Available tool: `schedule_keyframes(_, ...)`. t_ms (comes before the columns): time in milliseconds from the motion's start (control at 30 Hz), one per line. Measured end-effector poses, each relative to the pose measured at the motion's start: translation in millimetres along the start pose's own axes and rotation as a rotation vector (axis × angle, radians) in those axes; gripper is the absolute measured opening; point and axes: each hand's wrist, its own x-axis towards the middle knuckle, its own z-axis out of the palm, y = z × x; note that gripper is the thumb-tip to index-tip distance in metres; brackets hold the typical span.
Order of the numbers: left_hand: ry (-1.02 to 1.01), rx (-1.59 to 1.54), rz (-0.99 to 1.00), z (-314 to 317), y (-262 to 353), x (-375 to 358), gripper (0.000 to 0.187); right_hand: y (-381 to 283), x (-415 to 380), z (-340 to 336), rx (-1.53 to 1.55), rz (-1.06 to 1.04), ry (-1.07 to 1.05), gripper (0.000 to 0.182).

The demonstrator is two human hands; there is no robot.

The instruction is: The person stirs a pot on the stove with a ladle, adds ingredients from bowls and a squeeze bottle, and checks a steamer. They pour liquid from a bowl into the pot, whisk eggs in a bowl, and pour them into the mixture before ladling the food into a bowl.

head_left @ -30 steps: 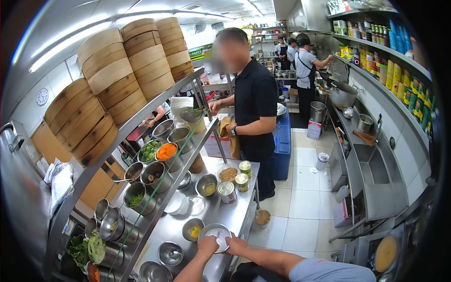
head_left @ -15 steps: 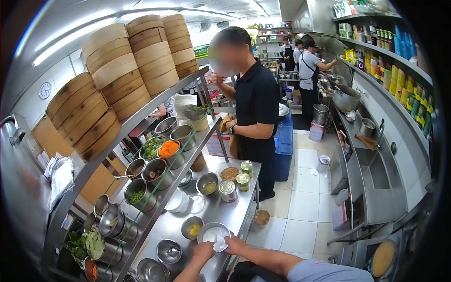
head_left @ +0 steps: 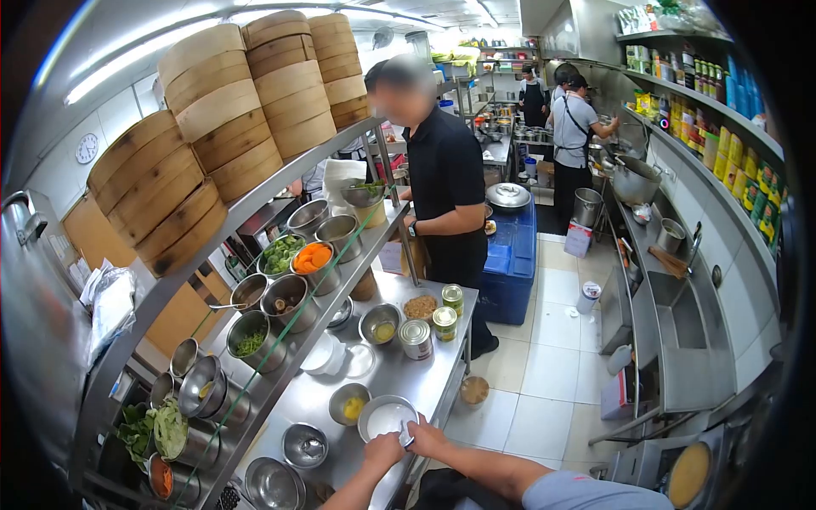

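Observation:
A steel bowl (head_left: 365,421) with a white substance inside stands close to the steel table's front edge. My left hand (head_left: 384,450) is closed at the bowl's near rim. At the right side of the same bowl, my right hand (head_left: 425,436) pinches a small pale, shiny piece (head_left: 406,433) over the rim; I cannot tell what this piece is. Just behind sits a smaller bowl with yellow contents (head_left: 350,405). To the left are a steel bowl with something shiny in it (head_left: 304,444) and a larger steel bowl (head_left: 274,484).
Opened cans (head_left: 416,339) and a bowl with yellowish liquid (head_left: 380,323) stand farther back. A rack (head_left: 280,357) holds vegetable pots, with bamboo steamers (head_left: 212,93) above. A person in black (head_left: 446,170) stands beyond the table. Other people work near the stove. A sink (head_left: 680,319) lies right.
My left hand has shifted slightly right along the bowl's rim, and a pale piece now shows by my right fingers. The person in black has moved left and lowered a raised hand.

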Motion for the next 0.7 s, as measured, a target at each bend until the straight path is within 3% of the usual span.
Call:
schedule_keyframes(133,0.027,-0.207,-0.056,23.0,2.5,2.4,0.053,7.1,-9.2,17.4,0.111,-0.069,0.171,0.050)
schedule_keyframes(200,0.068,-0.305,-0.066,41.4,0.4,3.3,0.058,13.4,-12.5,25.9,0.210,-0.264,0.306,0.045)
schedule_keyframes(267,0.115,-0.468,-0.043,39.8,8.9,-6.2,0.065,23.5,-7.5,35.5,0.280,-0.300,0.328,0.041)
schedule_keyframes(433,-0.029,-0.613,-0.023,29.7,11.5,-21.7,0.063,26.6,-6.8,33.0,0.322,-0.310,0.311,0.030)
schedule_keyframes(533,0.091,-0.605,-0.067,27.7,2.1,-30.5,0.060,13.8,-10.8,22.5,0.317,-0.192,0.244,0.034)
schedule_keyframes(700,0.152,-0.668,-0.010,12.2,-21.3,-42.5,0.052,38.3,-5.0,38.6,0.403,-0.412,0.334,0.042)
